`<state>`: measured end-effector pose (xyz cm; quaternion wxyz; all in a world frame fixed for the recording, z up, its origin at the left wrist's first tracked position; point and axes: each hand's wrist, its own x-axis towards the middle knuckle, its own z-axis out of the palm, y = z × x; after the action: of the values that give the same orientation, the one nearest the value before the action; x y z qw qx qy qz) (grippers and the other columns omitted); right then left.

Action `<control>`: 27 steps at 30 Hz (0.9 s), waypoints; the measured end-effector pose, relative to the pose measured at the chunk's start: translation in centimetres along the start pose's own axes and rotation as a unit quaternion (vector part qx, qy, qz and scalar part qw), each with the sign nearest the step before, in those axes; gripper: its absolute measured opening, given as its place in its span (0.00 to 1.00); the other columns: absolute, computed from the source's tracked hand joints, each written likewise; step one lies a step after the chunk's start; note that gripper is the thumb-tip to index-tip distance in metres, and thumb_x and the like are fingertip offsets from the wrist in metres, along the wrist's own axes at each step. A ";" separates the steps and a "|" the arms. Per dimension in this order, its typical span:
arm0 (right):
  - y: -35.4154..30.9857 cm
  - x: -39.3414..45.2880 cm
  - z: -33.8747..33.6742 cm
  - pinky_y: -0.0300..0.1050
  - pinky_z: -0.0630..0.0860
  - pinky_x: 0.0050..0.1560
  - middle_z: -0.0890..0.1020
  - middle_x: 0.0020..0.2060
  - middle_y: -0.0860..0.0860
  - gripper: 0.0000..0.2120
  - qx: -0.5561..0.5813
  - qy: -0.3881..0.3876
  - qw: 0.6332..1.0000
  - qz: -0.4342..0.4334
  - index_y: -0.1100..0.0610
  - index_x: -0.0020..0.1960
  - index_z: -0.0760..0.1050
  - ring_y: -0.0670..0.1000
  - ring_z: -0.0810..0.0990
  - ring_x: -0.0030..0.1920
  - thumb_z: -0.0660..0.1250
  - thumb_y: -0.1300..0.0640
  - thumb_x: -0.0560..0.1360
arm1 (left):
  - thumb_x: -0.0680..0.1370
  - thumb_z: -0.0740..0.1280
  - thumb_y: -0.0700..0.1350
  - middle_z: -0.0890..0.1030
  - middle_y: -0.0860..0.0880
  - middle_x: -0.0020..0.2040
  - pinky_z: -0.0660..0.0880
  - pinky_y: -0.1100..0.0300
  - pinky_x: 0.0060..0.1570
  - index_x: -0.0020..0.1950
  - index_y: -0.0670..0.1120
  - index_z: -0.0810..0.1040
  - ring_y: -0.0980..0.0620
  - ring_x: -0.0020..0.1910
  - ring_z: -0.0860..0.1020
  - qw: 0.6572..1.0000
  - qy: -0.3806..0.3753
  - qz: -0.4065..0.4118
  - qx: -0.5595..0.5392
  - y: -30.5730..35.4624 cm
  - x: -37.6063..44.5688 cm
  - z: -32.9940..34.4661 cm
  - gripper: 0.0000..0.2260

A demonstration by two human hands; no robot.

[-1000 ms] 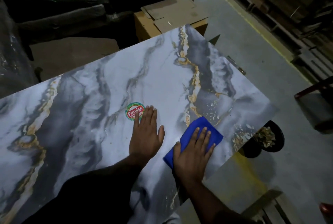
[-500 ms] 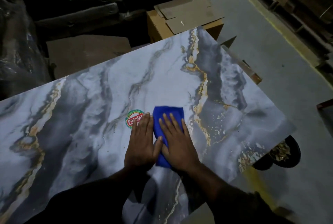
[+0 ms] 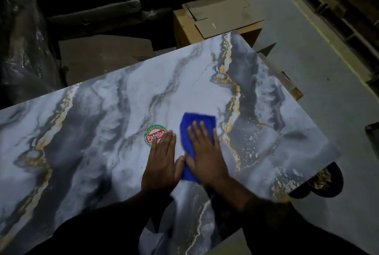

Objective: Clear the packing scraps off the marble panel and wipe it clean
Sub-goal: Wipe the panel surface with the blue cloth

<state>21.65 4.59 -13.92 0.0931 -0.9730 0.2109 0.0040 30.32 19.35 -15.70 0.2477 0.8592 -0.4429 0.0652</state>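
A large marble panel (image 3: 98,131) with grey and gold veins lies flat across the view. A blue cloth (image 3: 196,120) lies on it near the middle. My right hand (image 3: 205,152) presses flat on the cloth with straight fingers. My left hand (image 3: 163,160) rests flat on the bare panel just left of the cloth, fingertips touching a round red-and-green sticker (image 3: 154,137).
A cardboard box (image 3: 217,21) with loose cardboard sheets on top stands behind the panel's far corner. Dark wrapped stacks (image 3: 82,8) fill the back left. A flat cardboard sheet (image 3: 102,56) lies behind the panel. Grey floor (image 3: 328,60) runs on the right; black wheels (image 3: 326,181) show under the panel's right edge.
My right hand slid the blue cloth from the panel's near right edge leftward and away from me, up beside my left hand. The left hand stayed flat by the sticker.
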 end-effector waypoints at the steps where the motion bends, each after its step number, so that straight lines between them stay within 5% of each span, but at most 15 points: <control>1: 0.1 -2.3 0.0 0.64 0.53 0.78 0.53 0.82 0.53 0.37 0.005 -0.014 0.998 -0.064 0.55 0.83 0.54 0.54 0.47 0.82 0.59 0.42 0.78 | 0.83 0.58 0.50 0.67 0.39 0.78 0.66 0.38 0.73 0.76 0.35 0.68 0.42 0.78 0.65 1.000 0.001 0.004 -0.005 -0.1 0.0 0.1 0.26; 4: 3.7 -6.3 -0.5 0.60 0.50 0.79 0.50 0.83 0.50 0.39 -0.006 -0.023 0.993 -0.120 0.53 0.83 0.52 0.52 0.46 0.82 0.62 0.41 0.77 | 0.82 0.60 0.49 0.68 0.39 0.78 0.65 0.38 0.74 0.76 0.35 0.69 0.41 0.78 0.65 1.000 -0.006 0.000 -0.008 0.0 0.3 0.1 0.27; 8: 7.6 -1.8 -1.3 0.61 0.49 0.80 0.52 0.83 0.53 0.38 -0.025 0.007 0.988 0.153 0.55 0.83 0.49 0.54 0.47 0.82 0.52 0.39 0.79 | 0.81 0.61 0.49 0.69 0.39 0.77 0.66 0.39 0.73 0.75 0.35 0.70 0.41 0.78 0.67 1.000 -0.014 -0.006 -0.004 0.2 0.3 0.0 0.26; 11: 6.0 4.9 -1.5 0.65 0.50 0.79 0.55 0.82 0.56 0.38 -0.013 0.023 0.968 0.250 0.58 0.83 0.51 0.58 0.50 0.82 0.48 0.38 0.78 | 0.80 0.61 0.48 0.69 0.39 0.77 0.66 0.39 0.74 0.75 0.36 0.70 0.41 0.77 0.67 1.000 -0.018 -0.009 -0.002 0.1 0.4 0.0 0.26; 16: 1.2 8.7 -0.7 0.63 0.43 0.80 0.48 0.82 0.55 0.38 -0.016 -0.008 0.995 0.098 0.56 0.83 0.47 0.57 0.45 0.82 0.53 0.39 0.80 | 0.80 0.63 0.44 0.69 0.39 0.77 0.65 0.42 0.75 0.75 0.35 0.70 0.42 0.78 0.66 1.000 0.008 -0.018 -0.021 0.0 0.1 0.2 0.25; 21: 2.0 -0.9 -1.5 0.57 0.42 0.80 0.52 0.82 0.49 0.38 0.069 -0.067 0.986 -0.135 0.53 0.82 0.55 0.51 0.45 0.82 0.57 0.47 0.74 | 0.81 0.61 0.44 0.75 0.41 0.72 0.69 0.48 0.73 0.72 0.36 0.75 0.43 0.73 0.73 0.994 0.059 -0.075 -0.059 -0.7 0.3 0.8 0.21; 24: 5.8 -3.8 -2.3 0.53 0.42 0.80 0.52 0.82 0.46 0.38 0.104 -0.076 0.985 -0.112 0.51 0.82 0.56 0.48 0.46 0.82 0.56 0.51 0.71 | 0.78 0.63 0.45 0.80 0.47 0.60 0.72 0.52 0.61 0.61 0.44 0.81 0.45 0.60 0.78 0.990 0.044 -0.126 -0.037 -0.8 2.3 0.1 0.14; 27: 7.9 -1.4 -2.2 0.59 0.48 0.80 0.51 0.82 0.48 0.38 0.061 -0.042 0.997 0.018 0.53 0.82 0.54 0.49 0.46 0.82 0.49 0.48 0.72 | 0.75 0.65 0.46 0.78 0.47 0.47 0.71 0.50 0.51 0.53 0.46 0.80 0.43 0.49 0.77 0.994 0.017 -0.107 0.019 -2.6 6.5 -0.2 0.08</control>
<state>17.07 -2.31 -13.06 0.1606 -0.9607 0.2238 0.0335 36.29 15.93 -14.28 0.2446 0.9050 -0.3424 0.0616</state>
